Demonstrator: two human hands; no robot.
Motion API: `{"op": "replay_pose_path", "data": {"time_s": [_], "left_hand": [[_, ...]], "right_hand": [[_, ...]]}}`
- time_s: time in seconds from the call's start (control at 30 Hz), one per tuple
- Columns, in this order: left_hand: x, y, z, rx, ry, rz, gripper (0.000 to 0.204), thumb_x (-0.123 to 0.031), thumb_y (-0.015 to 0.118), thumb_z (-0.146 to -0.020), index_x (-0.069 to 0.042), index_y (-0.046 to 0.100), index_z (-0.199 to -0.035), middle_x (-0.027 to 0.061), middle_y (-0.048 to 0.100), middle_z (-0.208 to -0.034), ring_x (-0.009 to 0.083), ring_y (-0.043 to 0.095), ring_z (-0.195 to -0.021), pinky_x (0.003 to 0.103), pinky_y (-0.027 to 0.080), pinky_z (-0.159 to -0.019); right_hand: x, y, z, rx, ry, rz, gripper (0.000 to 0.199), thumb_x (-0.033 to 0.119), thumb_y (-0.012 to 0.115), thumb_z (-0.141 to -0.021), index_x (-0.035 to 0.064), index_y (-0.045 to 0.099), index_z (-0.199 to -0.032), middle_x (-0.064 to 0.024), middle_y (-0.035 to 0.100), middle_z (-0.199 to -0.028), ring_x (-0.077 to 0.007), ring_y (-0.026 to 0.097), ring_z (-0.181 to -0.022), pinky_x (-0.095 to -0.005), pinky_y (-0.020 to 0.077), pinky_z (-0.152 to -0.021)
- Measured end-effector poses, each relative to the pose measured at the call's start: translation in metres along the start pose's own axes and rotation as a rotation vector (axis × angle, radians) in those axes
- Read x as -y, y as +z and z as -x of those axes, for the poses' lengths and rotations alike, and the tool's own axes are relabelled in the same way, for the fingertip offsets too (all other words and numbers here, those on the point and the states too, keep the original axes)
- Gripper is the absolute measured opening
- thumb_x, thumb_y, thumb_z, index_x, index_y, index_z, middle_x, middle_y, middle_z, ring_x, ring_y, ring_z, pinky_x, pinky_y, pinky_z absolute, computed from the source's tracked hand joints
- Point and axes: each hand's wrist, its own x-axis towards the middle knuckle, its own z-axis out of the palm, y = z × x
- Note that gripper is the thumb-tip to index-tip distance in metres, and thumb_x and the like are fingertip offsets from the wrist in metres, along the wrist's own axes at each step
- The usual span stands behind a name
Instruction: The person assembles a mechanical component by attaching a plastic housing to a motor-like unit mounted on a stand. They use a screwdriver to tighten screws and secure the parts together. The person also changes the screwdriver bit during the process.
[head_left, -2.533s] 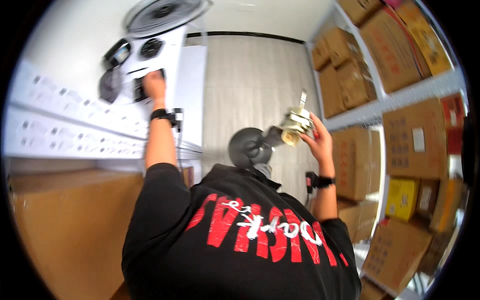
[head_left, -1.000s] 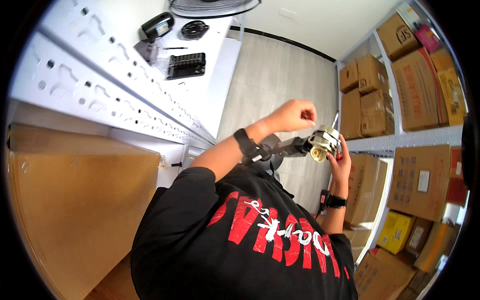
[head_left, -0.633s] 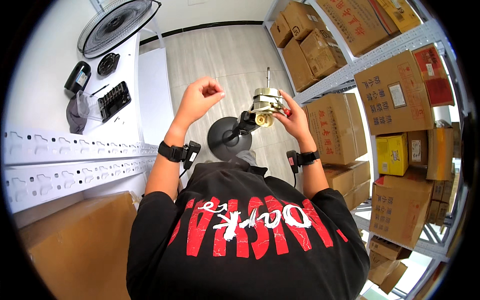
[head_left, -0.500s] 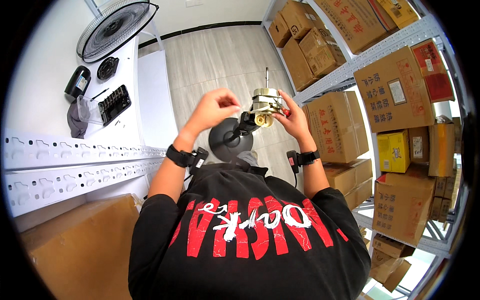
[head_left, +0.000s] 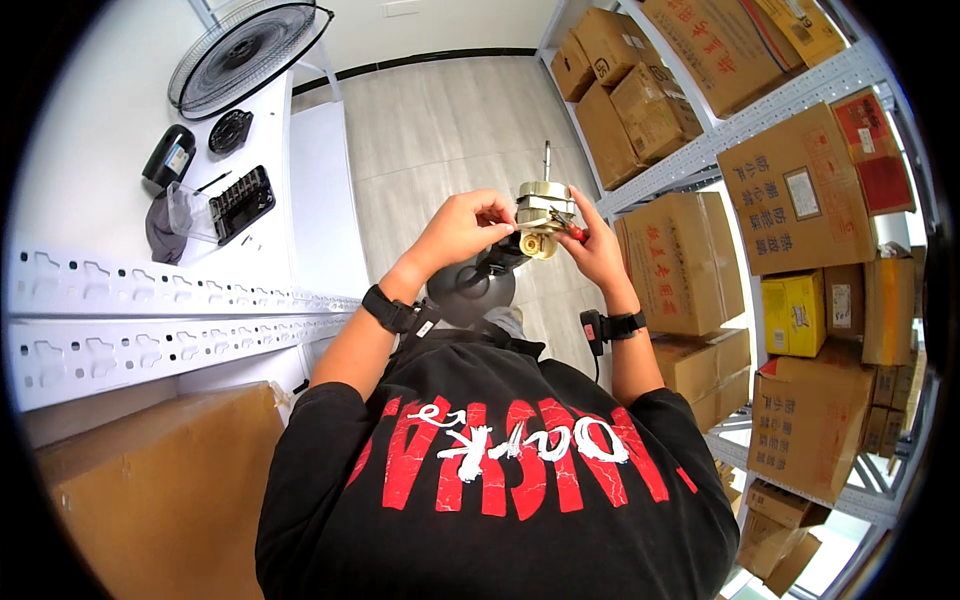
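Over there, the metal motor (head_left: 545,203) sits atop the black round-based stand (head_left: 490,290), and the right hand (head_left: 600,250) holds its right side, probably to steady it (something small and red (head_left: 578,234) shows by the fingers). The left hand (head_left: 465,228) reaches its left side, fingertips drawn narrow; whether they grip anything, I can't tell.

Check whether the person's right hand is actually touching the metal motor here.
Touching. The head view shows the right hand with its fingers against the side of the motor, no gap between.
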Motion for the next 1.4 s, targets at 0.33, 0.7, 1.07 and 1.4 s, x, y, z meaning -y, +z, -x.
{"op": "replay_pose_path", "data": {"time_s": [0.33, 0.7, 1.07, 1.4], "left_hand": [[0.012, 0.039, -0.008, 0.145, 0.291, -0.068, 0.01, -0.011, 0.071, -0.079, -0.006, 0.068, -0.087, 0.0054, 0.069, -0.084, 0.0178, 0.066, -0.079, 0.033, 0.052, -0.072], [-0.002, 0.053, -0.005, 0.105, 0.195, -0.077, 0.008, -0.009, 0.069, -0.078, -0.004, 0.065, -0.083, 0.0054, 0.067, -0.082, 0.0183, 0.064, -0.081, 0.034, 0.051, -0.075], [0.012, 0.058, -0.012, 0.037, 0.128, 0.051, 0.013, -0.007, 0.073, -0.079, -0.004, 0.063, -0.086, 0.0042, 0.067, -0.083, 0.0125, 0.061, -0.078, 0.03, 0.05, -0.071], [0.013, 0.064, -0.013, 0.009, 0.083, 0.083, 0.013, -0.005, 0.073, -0.081, -0.003, 0.06, -0.086, 0.0023, 0.066, -0.083, 0.01, 0.058, -0.076, 0.028, 0.048, -0.07]], "right_hand": [[-0.016, 0.006, -0.005, 0.05, -0.056, -0.387, 0.076, -0.011, 0.071, -0.079, 0.0038, 0.04, -0.147, -0.0104, 0.054, -0.14, -0.0164, 0.059, -0.116, -0.0299, 0.0514, -0.095], [-0.021, 0.006, -0.004, -0.018, -0.031, -0.198, 0.075, -0.004, 0.072, -0.077, 0.0089, 0.047, -0.146, -0.0023, 0.061, -0.128, -0.0055, 0.051, -0.082, -0.0215, 0.0471, -0.075], [0.002, 0.003, -0.003, -0.001, -0.014, -0.201, 0.072, -0.002, 0.074, -0.08, 0.0071, 0.046, -0.145, -0.01, 0.062, -0.129, -0.0115, 0.062, -0.101, -0.026, 0.051, -0.084], [0.002, 0.003, 0.001, -0.033, -0.058, -0.041, 0.074, 0.001, 0.075, -0.08, 0.0083, 0.043, -0.147, -0.0095, 0.063, -0.127, -0.0097, 0.062, -0.089, -0.0255, 0.0523, -0.074]]}}
